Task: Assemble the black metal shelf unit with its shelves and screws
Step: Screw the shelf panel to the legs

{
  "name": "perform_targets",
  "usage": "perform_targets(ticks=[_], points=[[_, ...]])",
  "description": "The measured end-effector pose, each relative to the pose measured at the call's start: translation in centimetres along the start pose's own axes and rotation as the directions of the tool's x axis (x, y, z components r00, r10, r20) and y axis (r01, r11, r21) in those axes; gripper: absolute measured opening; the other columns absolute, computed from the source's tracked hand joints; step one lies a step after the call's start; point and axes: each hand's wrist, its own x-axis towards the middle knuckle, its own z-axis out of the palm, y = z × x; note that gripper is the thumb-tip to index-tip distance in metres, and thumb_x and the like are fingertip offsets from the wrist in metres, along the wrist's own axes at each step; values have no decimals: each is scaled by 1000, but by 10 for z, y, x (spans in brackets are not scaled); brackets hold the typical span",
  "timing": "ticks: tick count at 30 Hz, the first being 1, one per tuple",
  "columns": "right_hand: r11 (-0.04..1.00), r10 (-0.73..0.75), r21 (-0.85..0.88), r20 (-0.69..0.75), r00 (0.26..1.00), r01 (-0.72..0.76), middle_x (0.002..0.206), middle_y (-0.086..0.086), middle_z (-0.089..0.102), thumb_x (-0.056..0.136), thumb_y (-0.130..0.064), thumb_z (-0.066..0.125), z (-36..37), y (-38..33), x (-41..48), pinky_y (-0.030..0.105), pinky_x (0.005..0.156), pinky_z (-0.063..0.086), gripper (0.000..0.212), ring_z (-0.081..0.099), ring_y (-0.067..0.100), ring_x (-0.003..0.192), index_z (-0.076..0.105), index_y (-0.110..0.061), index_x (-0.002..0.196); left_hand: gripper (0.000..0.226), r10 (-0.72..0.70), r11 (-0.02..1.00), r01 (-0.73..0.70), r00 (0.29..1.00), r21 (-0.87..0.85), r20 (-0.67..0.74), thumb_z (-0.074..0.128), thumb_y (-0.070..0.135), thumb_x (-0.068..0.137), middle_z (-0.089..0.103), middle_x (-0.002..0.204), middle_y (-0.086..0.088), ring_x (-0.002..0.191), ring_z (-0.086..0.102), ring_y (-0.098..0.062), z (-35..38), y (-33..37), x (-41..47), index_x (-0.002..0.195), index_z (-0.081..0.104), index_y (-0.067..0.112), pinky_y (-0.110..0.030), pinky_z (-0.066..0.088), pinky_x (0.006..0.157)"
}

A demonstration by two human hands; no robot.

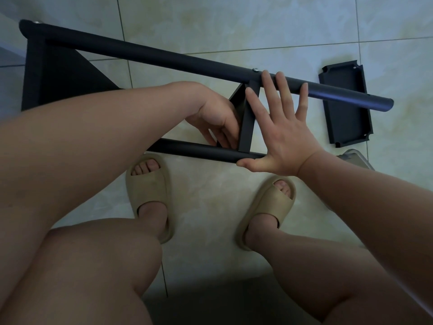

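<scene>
Bare knees (98, 261), left hand (214, 118) perhaps gripping half-hidden shelf (246, 130)

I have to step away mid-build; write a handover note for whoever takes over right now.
Right hand: open, fingers spread on the upper pole, thumb at the lower pole's end.
Left hand: reaching in beside the middle shelf at the lower pole; grip unclear.
Done: end shelf and middle shelf sit between the poles; a screw shows on the upper pole.
Left: loose shelf lies on the floor, unfitted.

matt black metal tubes (150, 51), glossy floor tiles (234, 19)
</scene>
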Motion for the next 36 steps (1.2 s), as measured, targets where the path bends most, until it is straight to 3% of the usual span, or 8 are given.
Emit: perform_targets(ticks=[10,17,23,29,36], points=[[1000,-5,5,-13,1000,5,167,27,3,73,-91,40,1,0,0,77,114,-2,124,-1,49,153,14,-9,162,20,11,1000,-11,999,-7,-39,66,4,90,76,108,-4,103,72,-15,0,0,1,107,71,12,-39,49,104],[1000,-5,2,-9,1000,5,167,26,3,73,-92,39,2,0,0,77,114,-1,124,0,49,153,13,-10,162,19,-17,1000,18,998,7,-53,66,16,92,76,108,2,106,70,-13,-2,-1,1,110,73,17,-40,47,105],[1000,-5,6,-7,1000,5,167,26,2,74,-92,39,2,0,0,78,114,-1,124,-1,49,153,13,-10,162,20,2,1000,-1,999,8,-43,68,11,91,77,107,-3,102,72,-15,1,1,3,110,72,13,-38,50,100],[1000,-4,5,-1,1000,4,167,26,2,74,-92,39,0,1,0,78,113,0,124,-2,49,153,13,-10,162,23,7,1000,-7,998,-4,-55,66,5,91,76,109,-3,103,72,-15,-1,1,0,112,70,13,-39,50,103],[1000,-2,3,-5,1000,2,167,26,2,73,-92,40,1,0,0,77,114,-1,124,-2,49,153,12,-10,163,25,1,1000,-1,1000,-4,-9,67,12,92,76,111,-5,105,72,-17,1,-2,1,117,70,11,-44,47,107]])
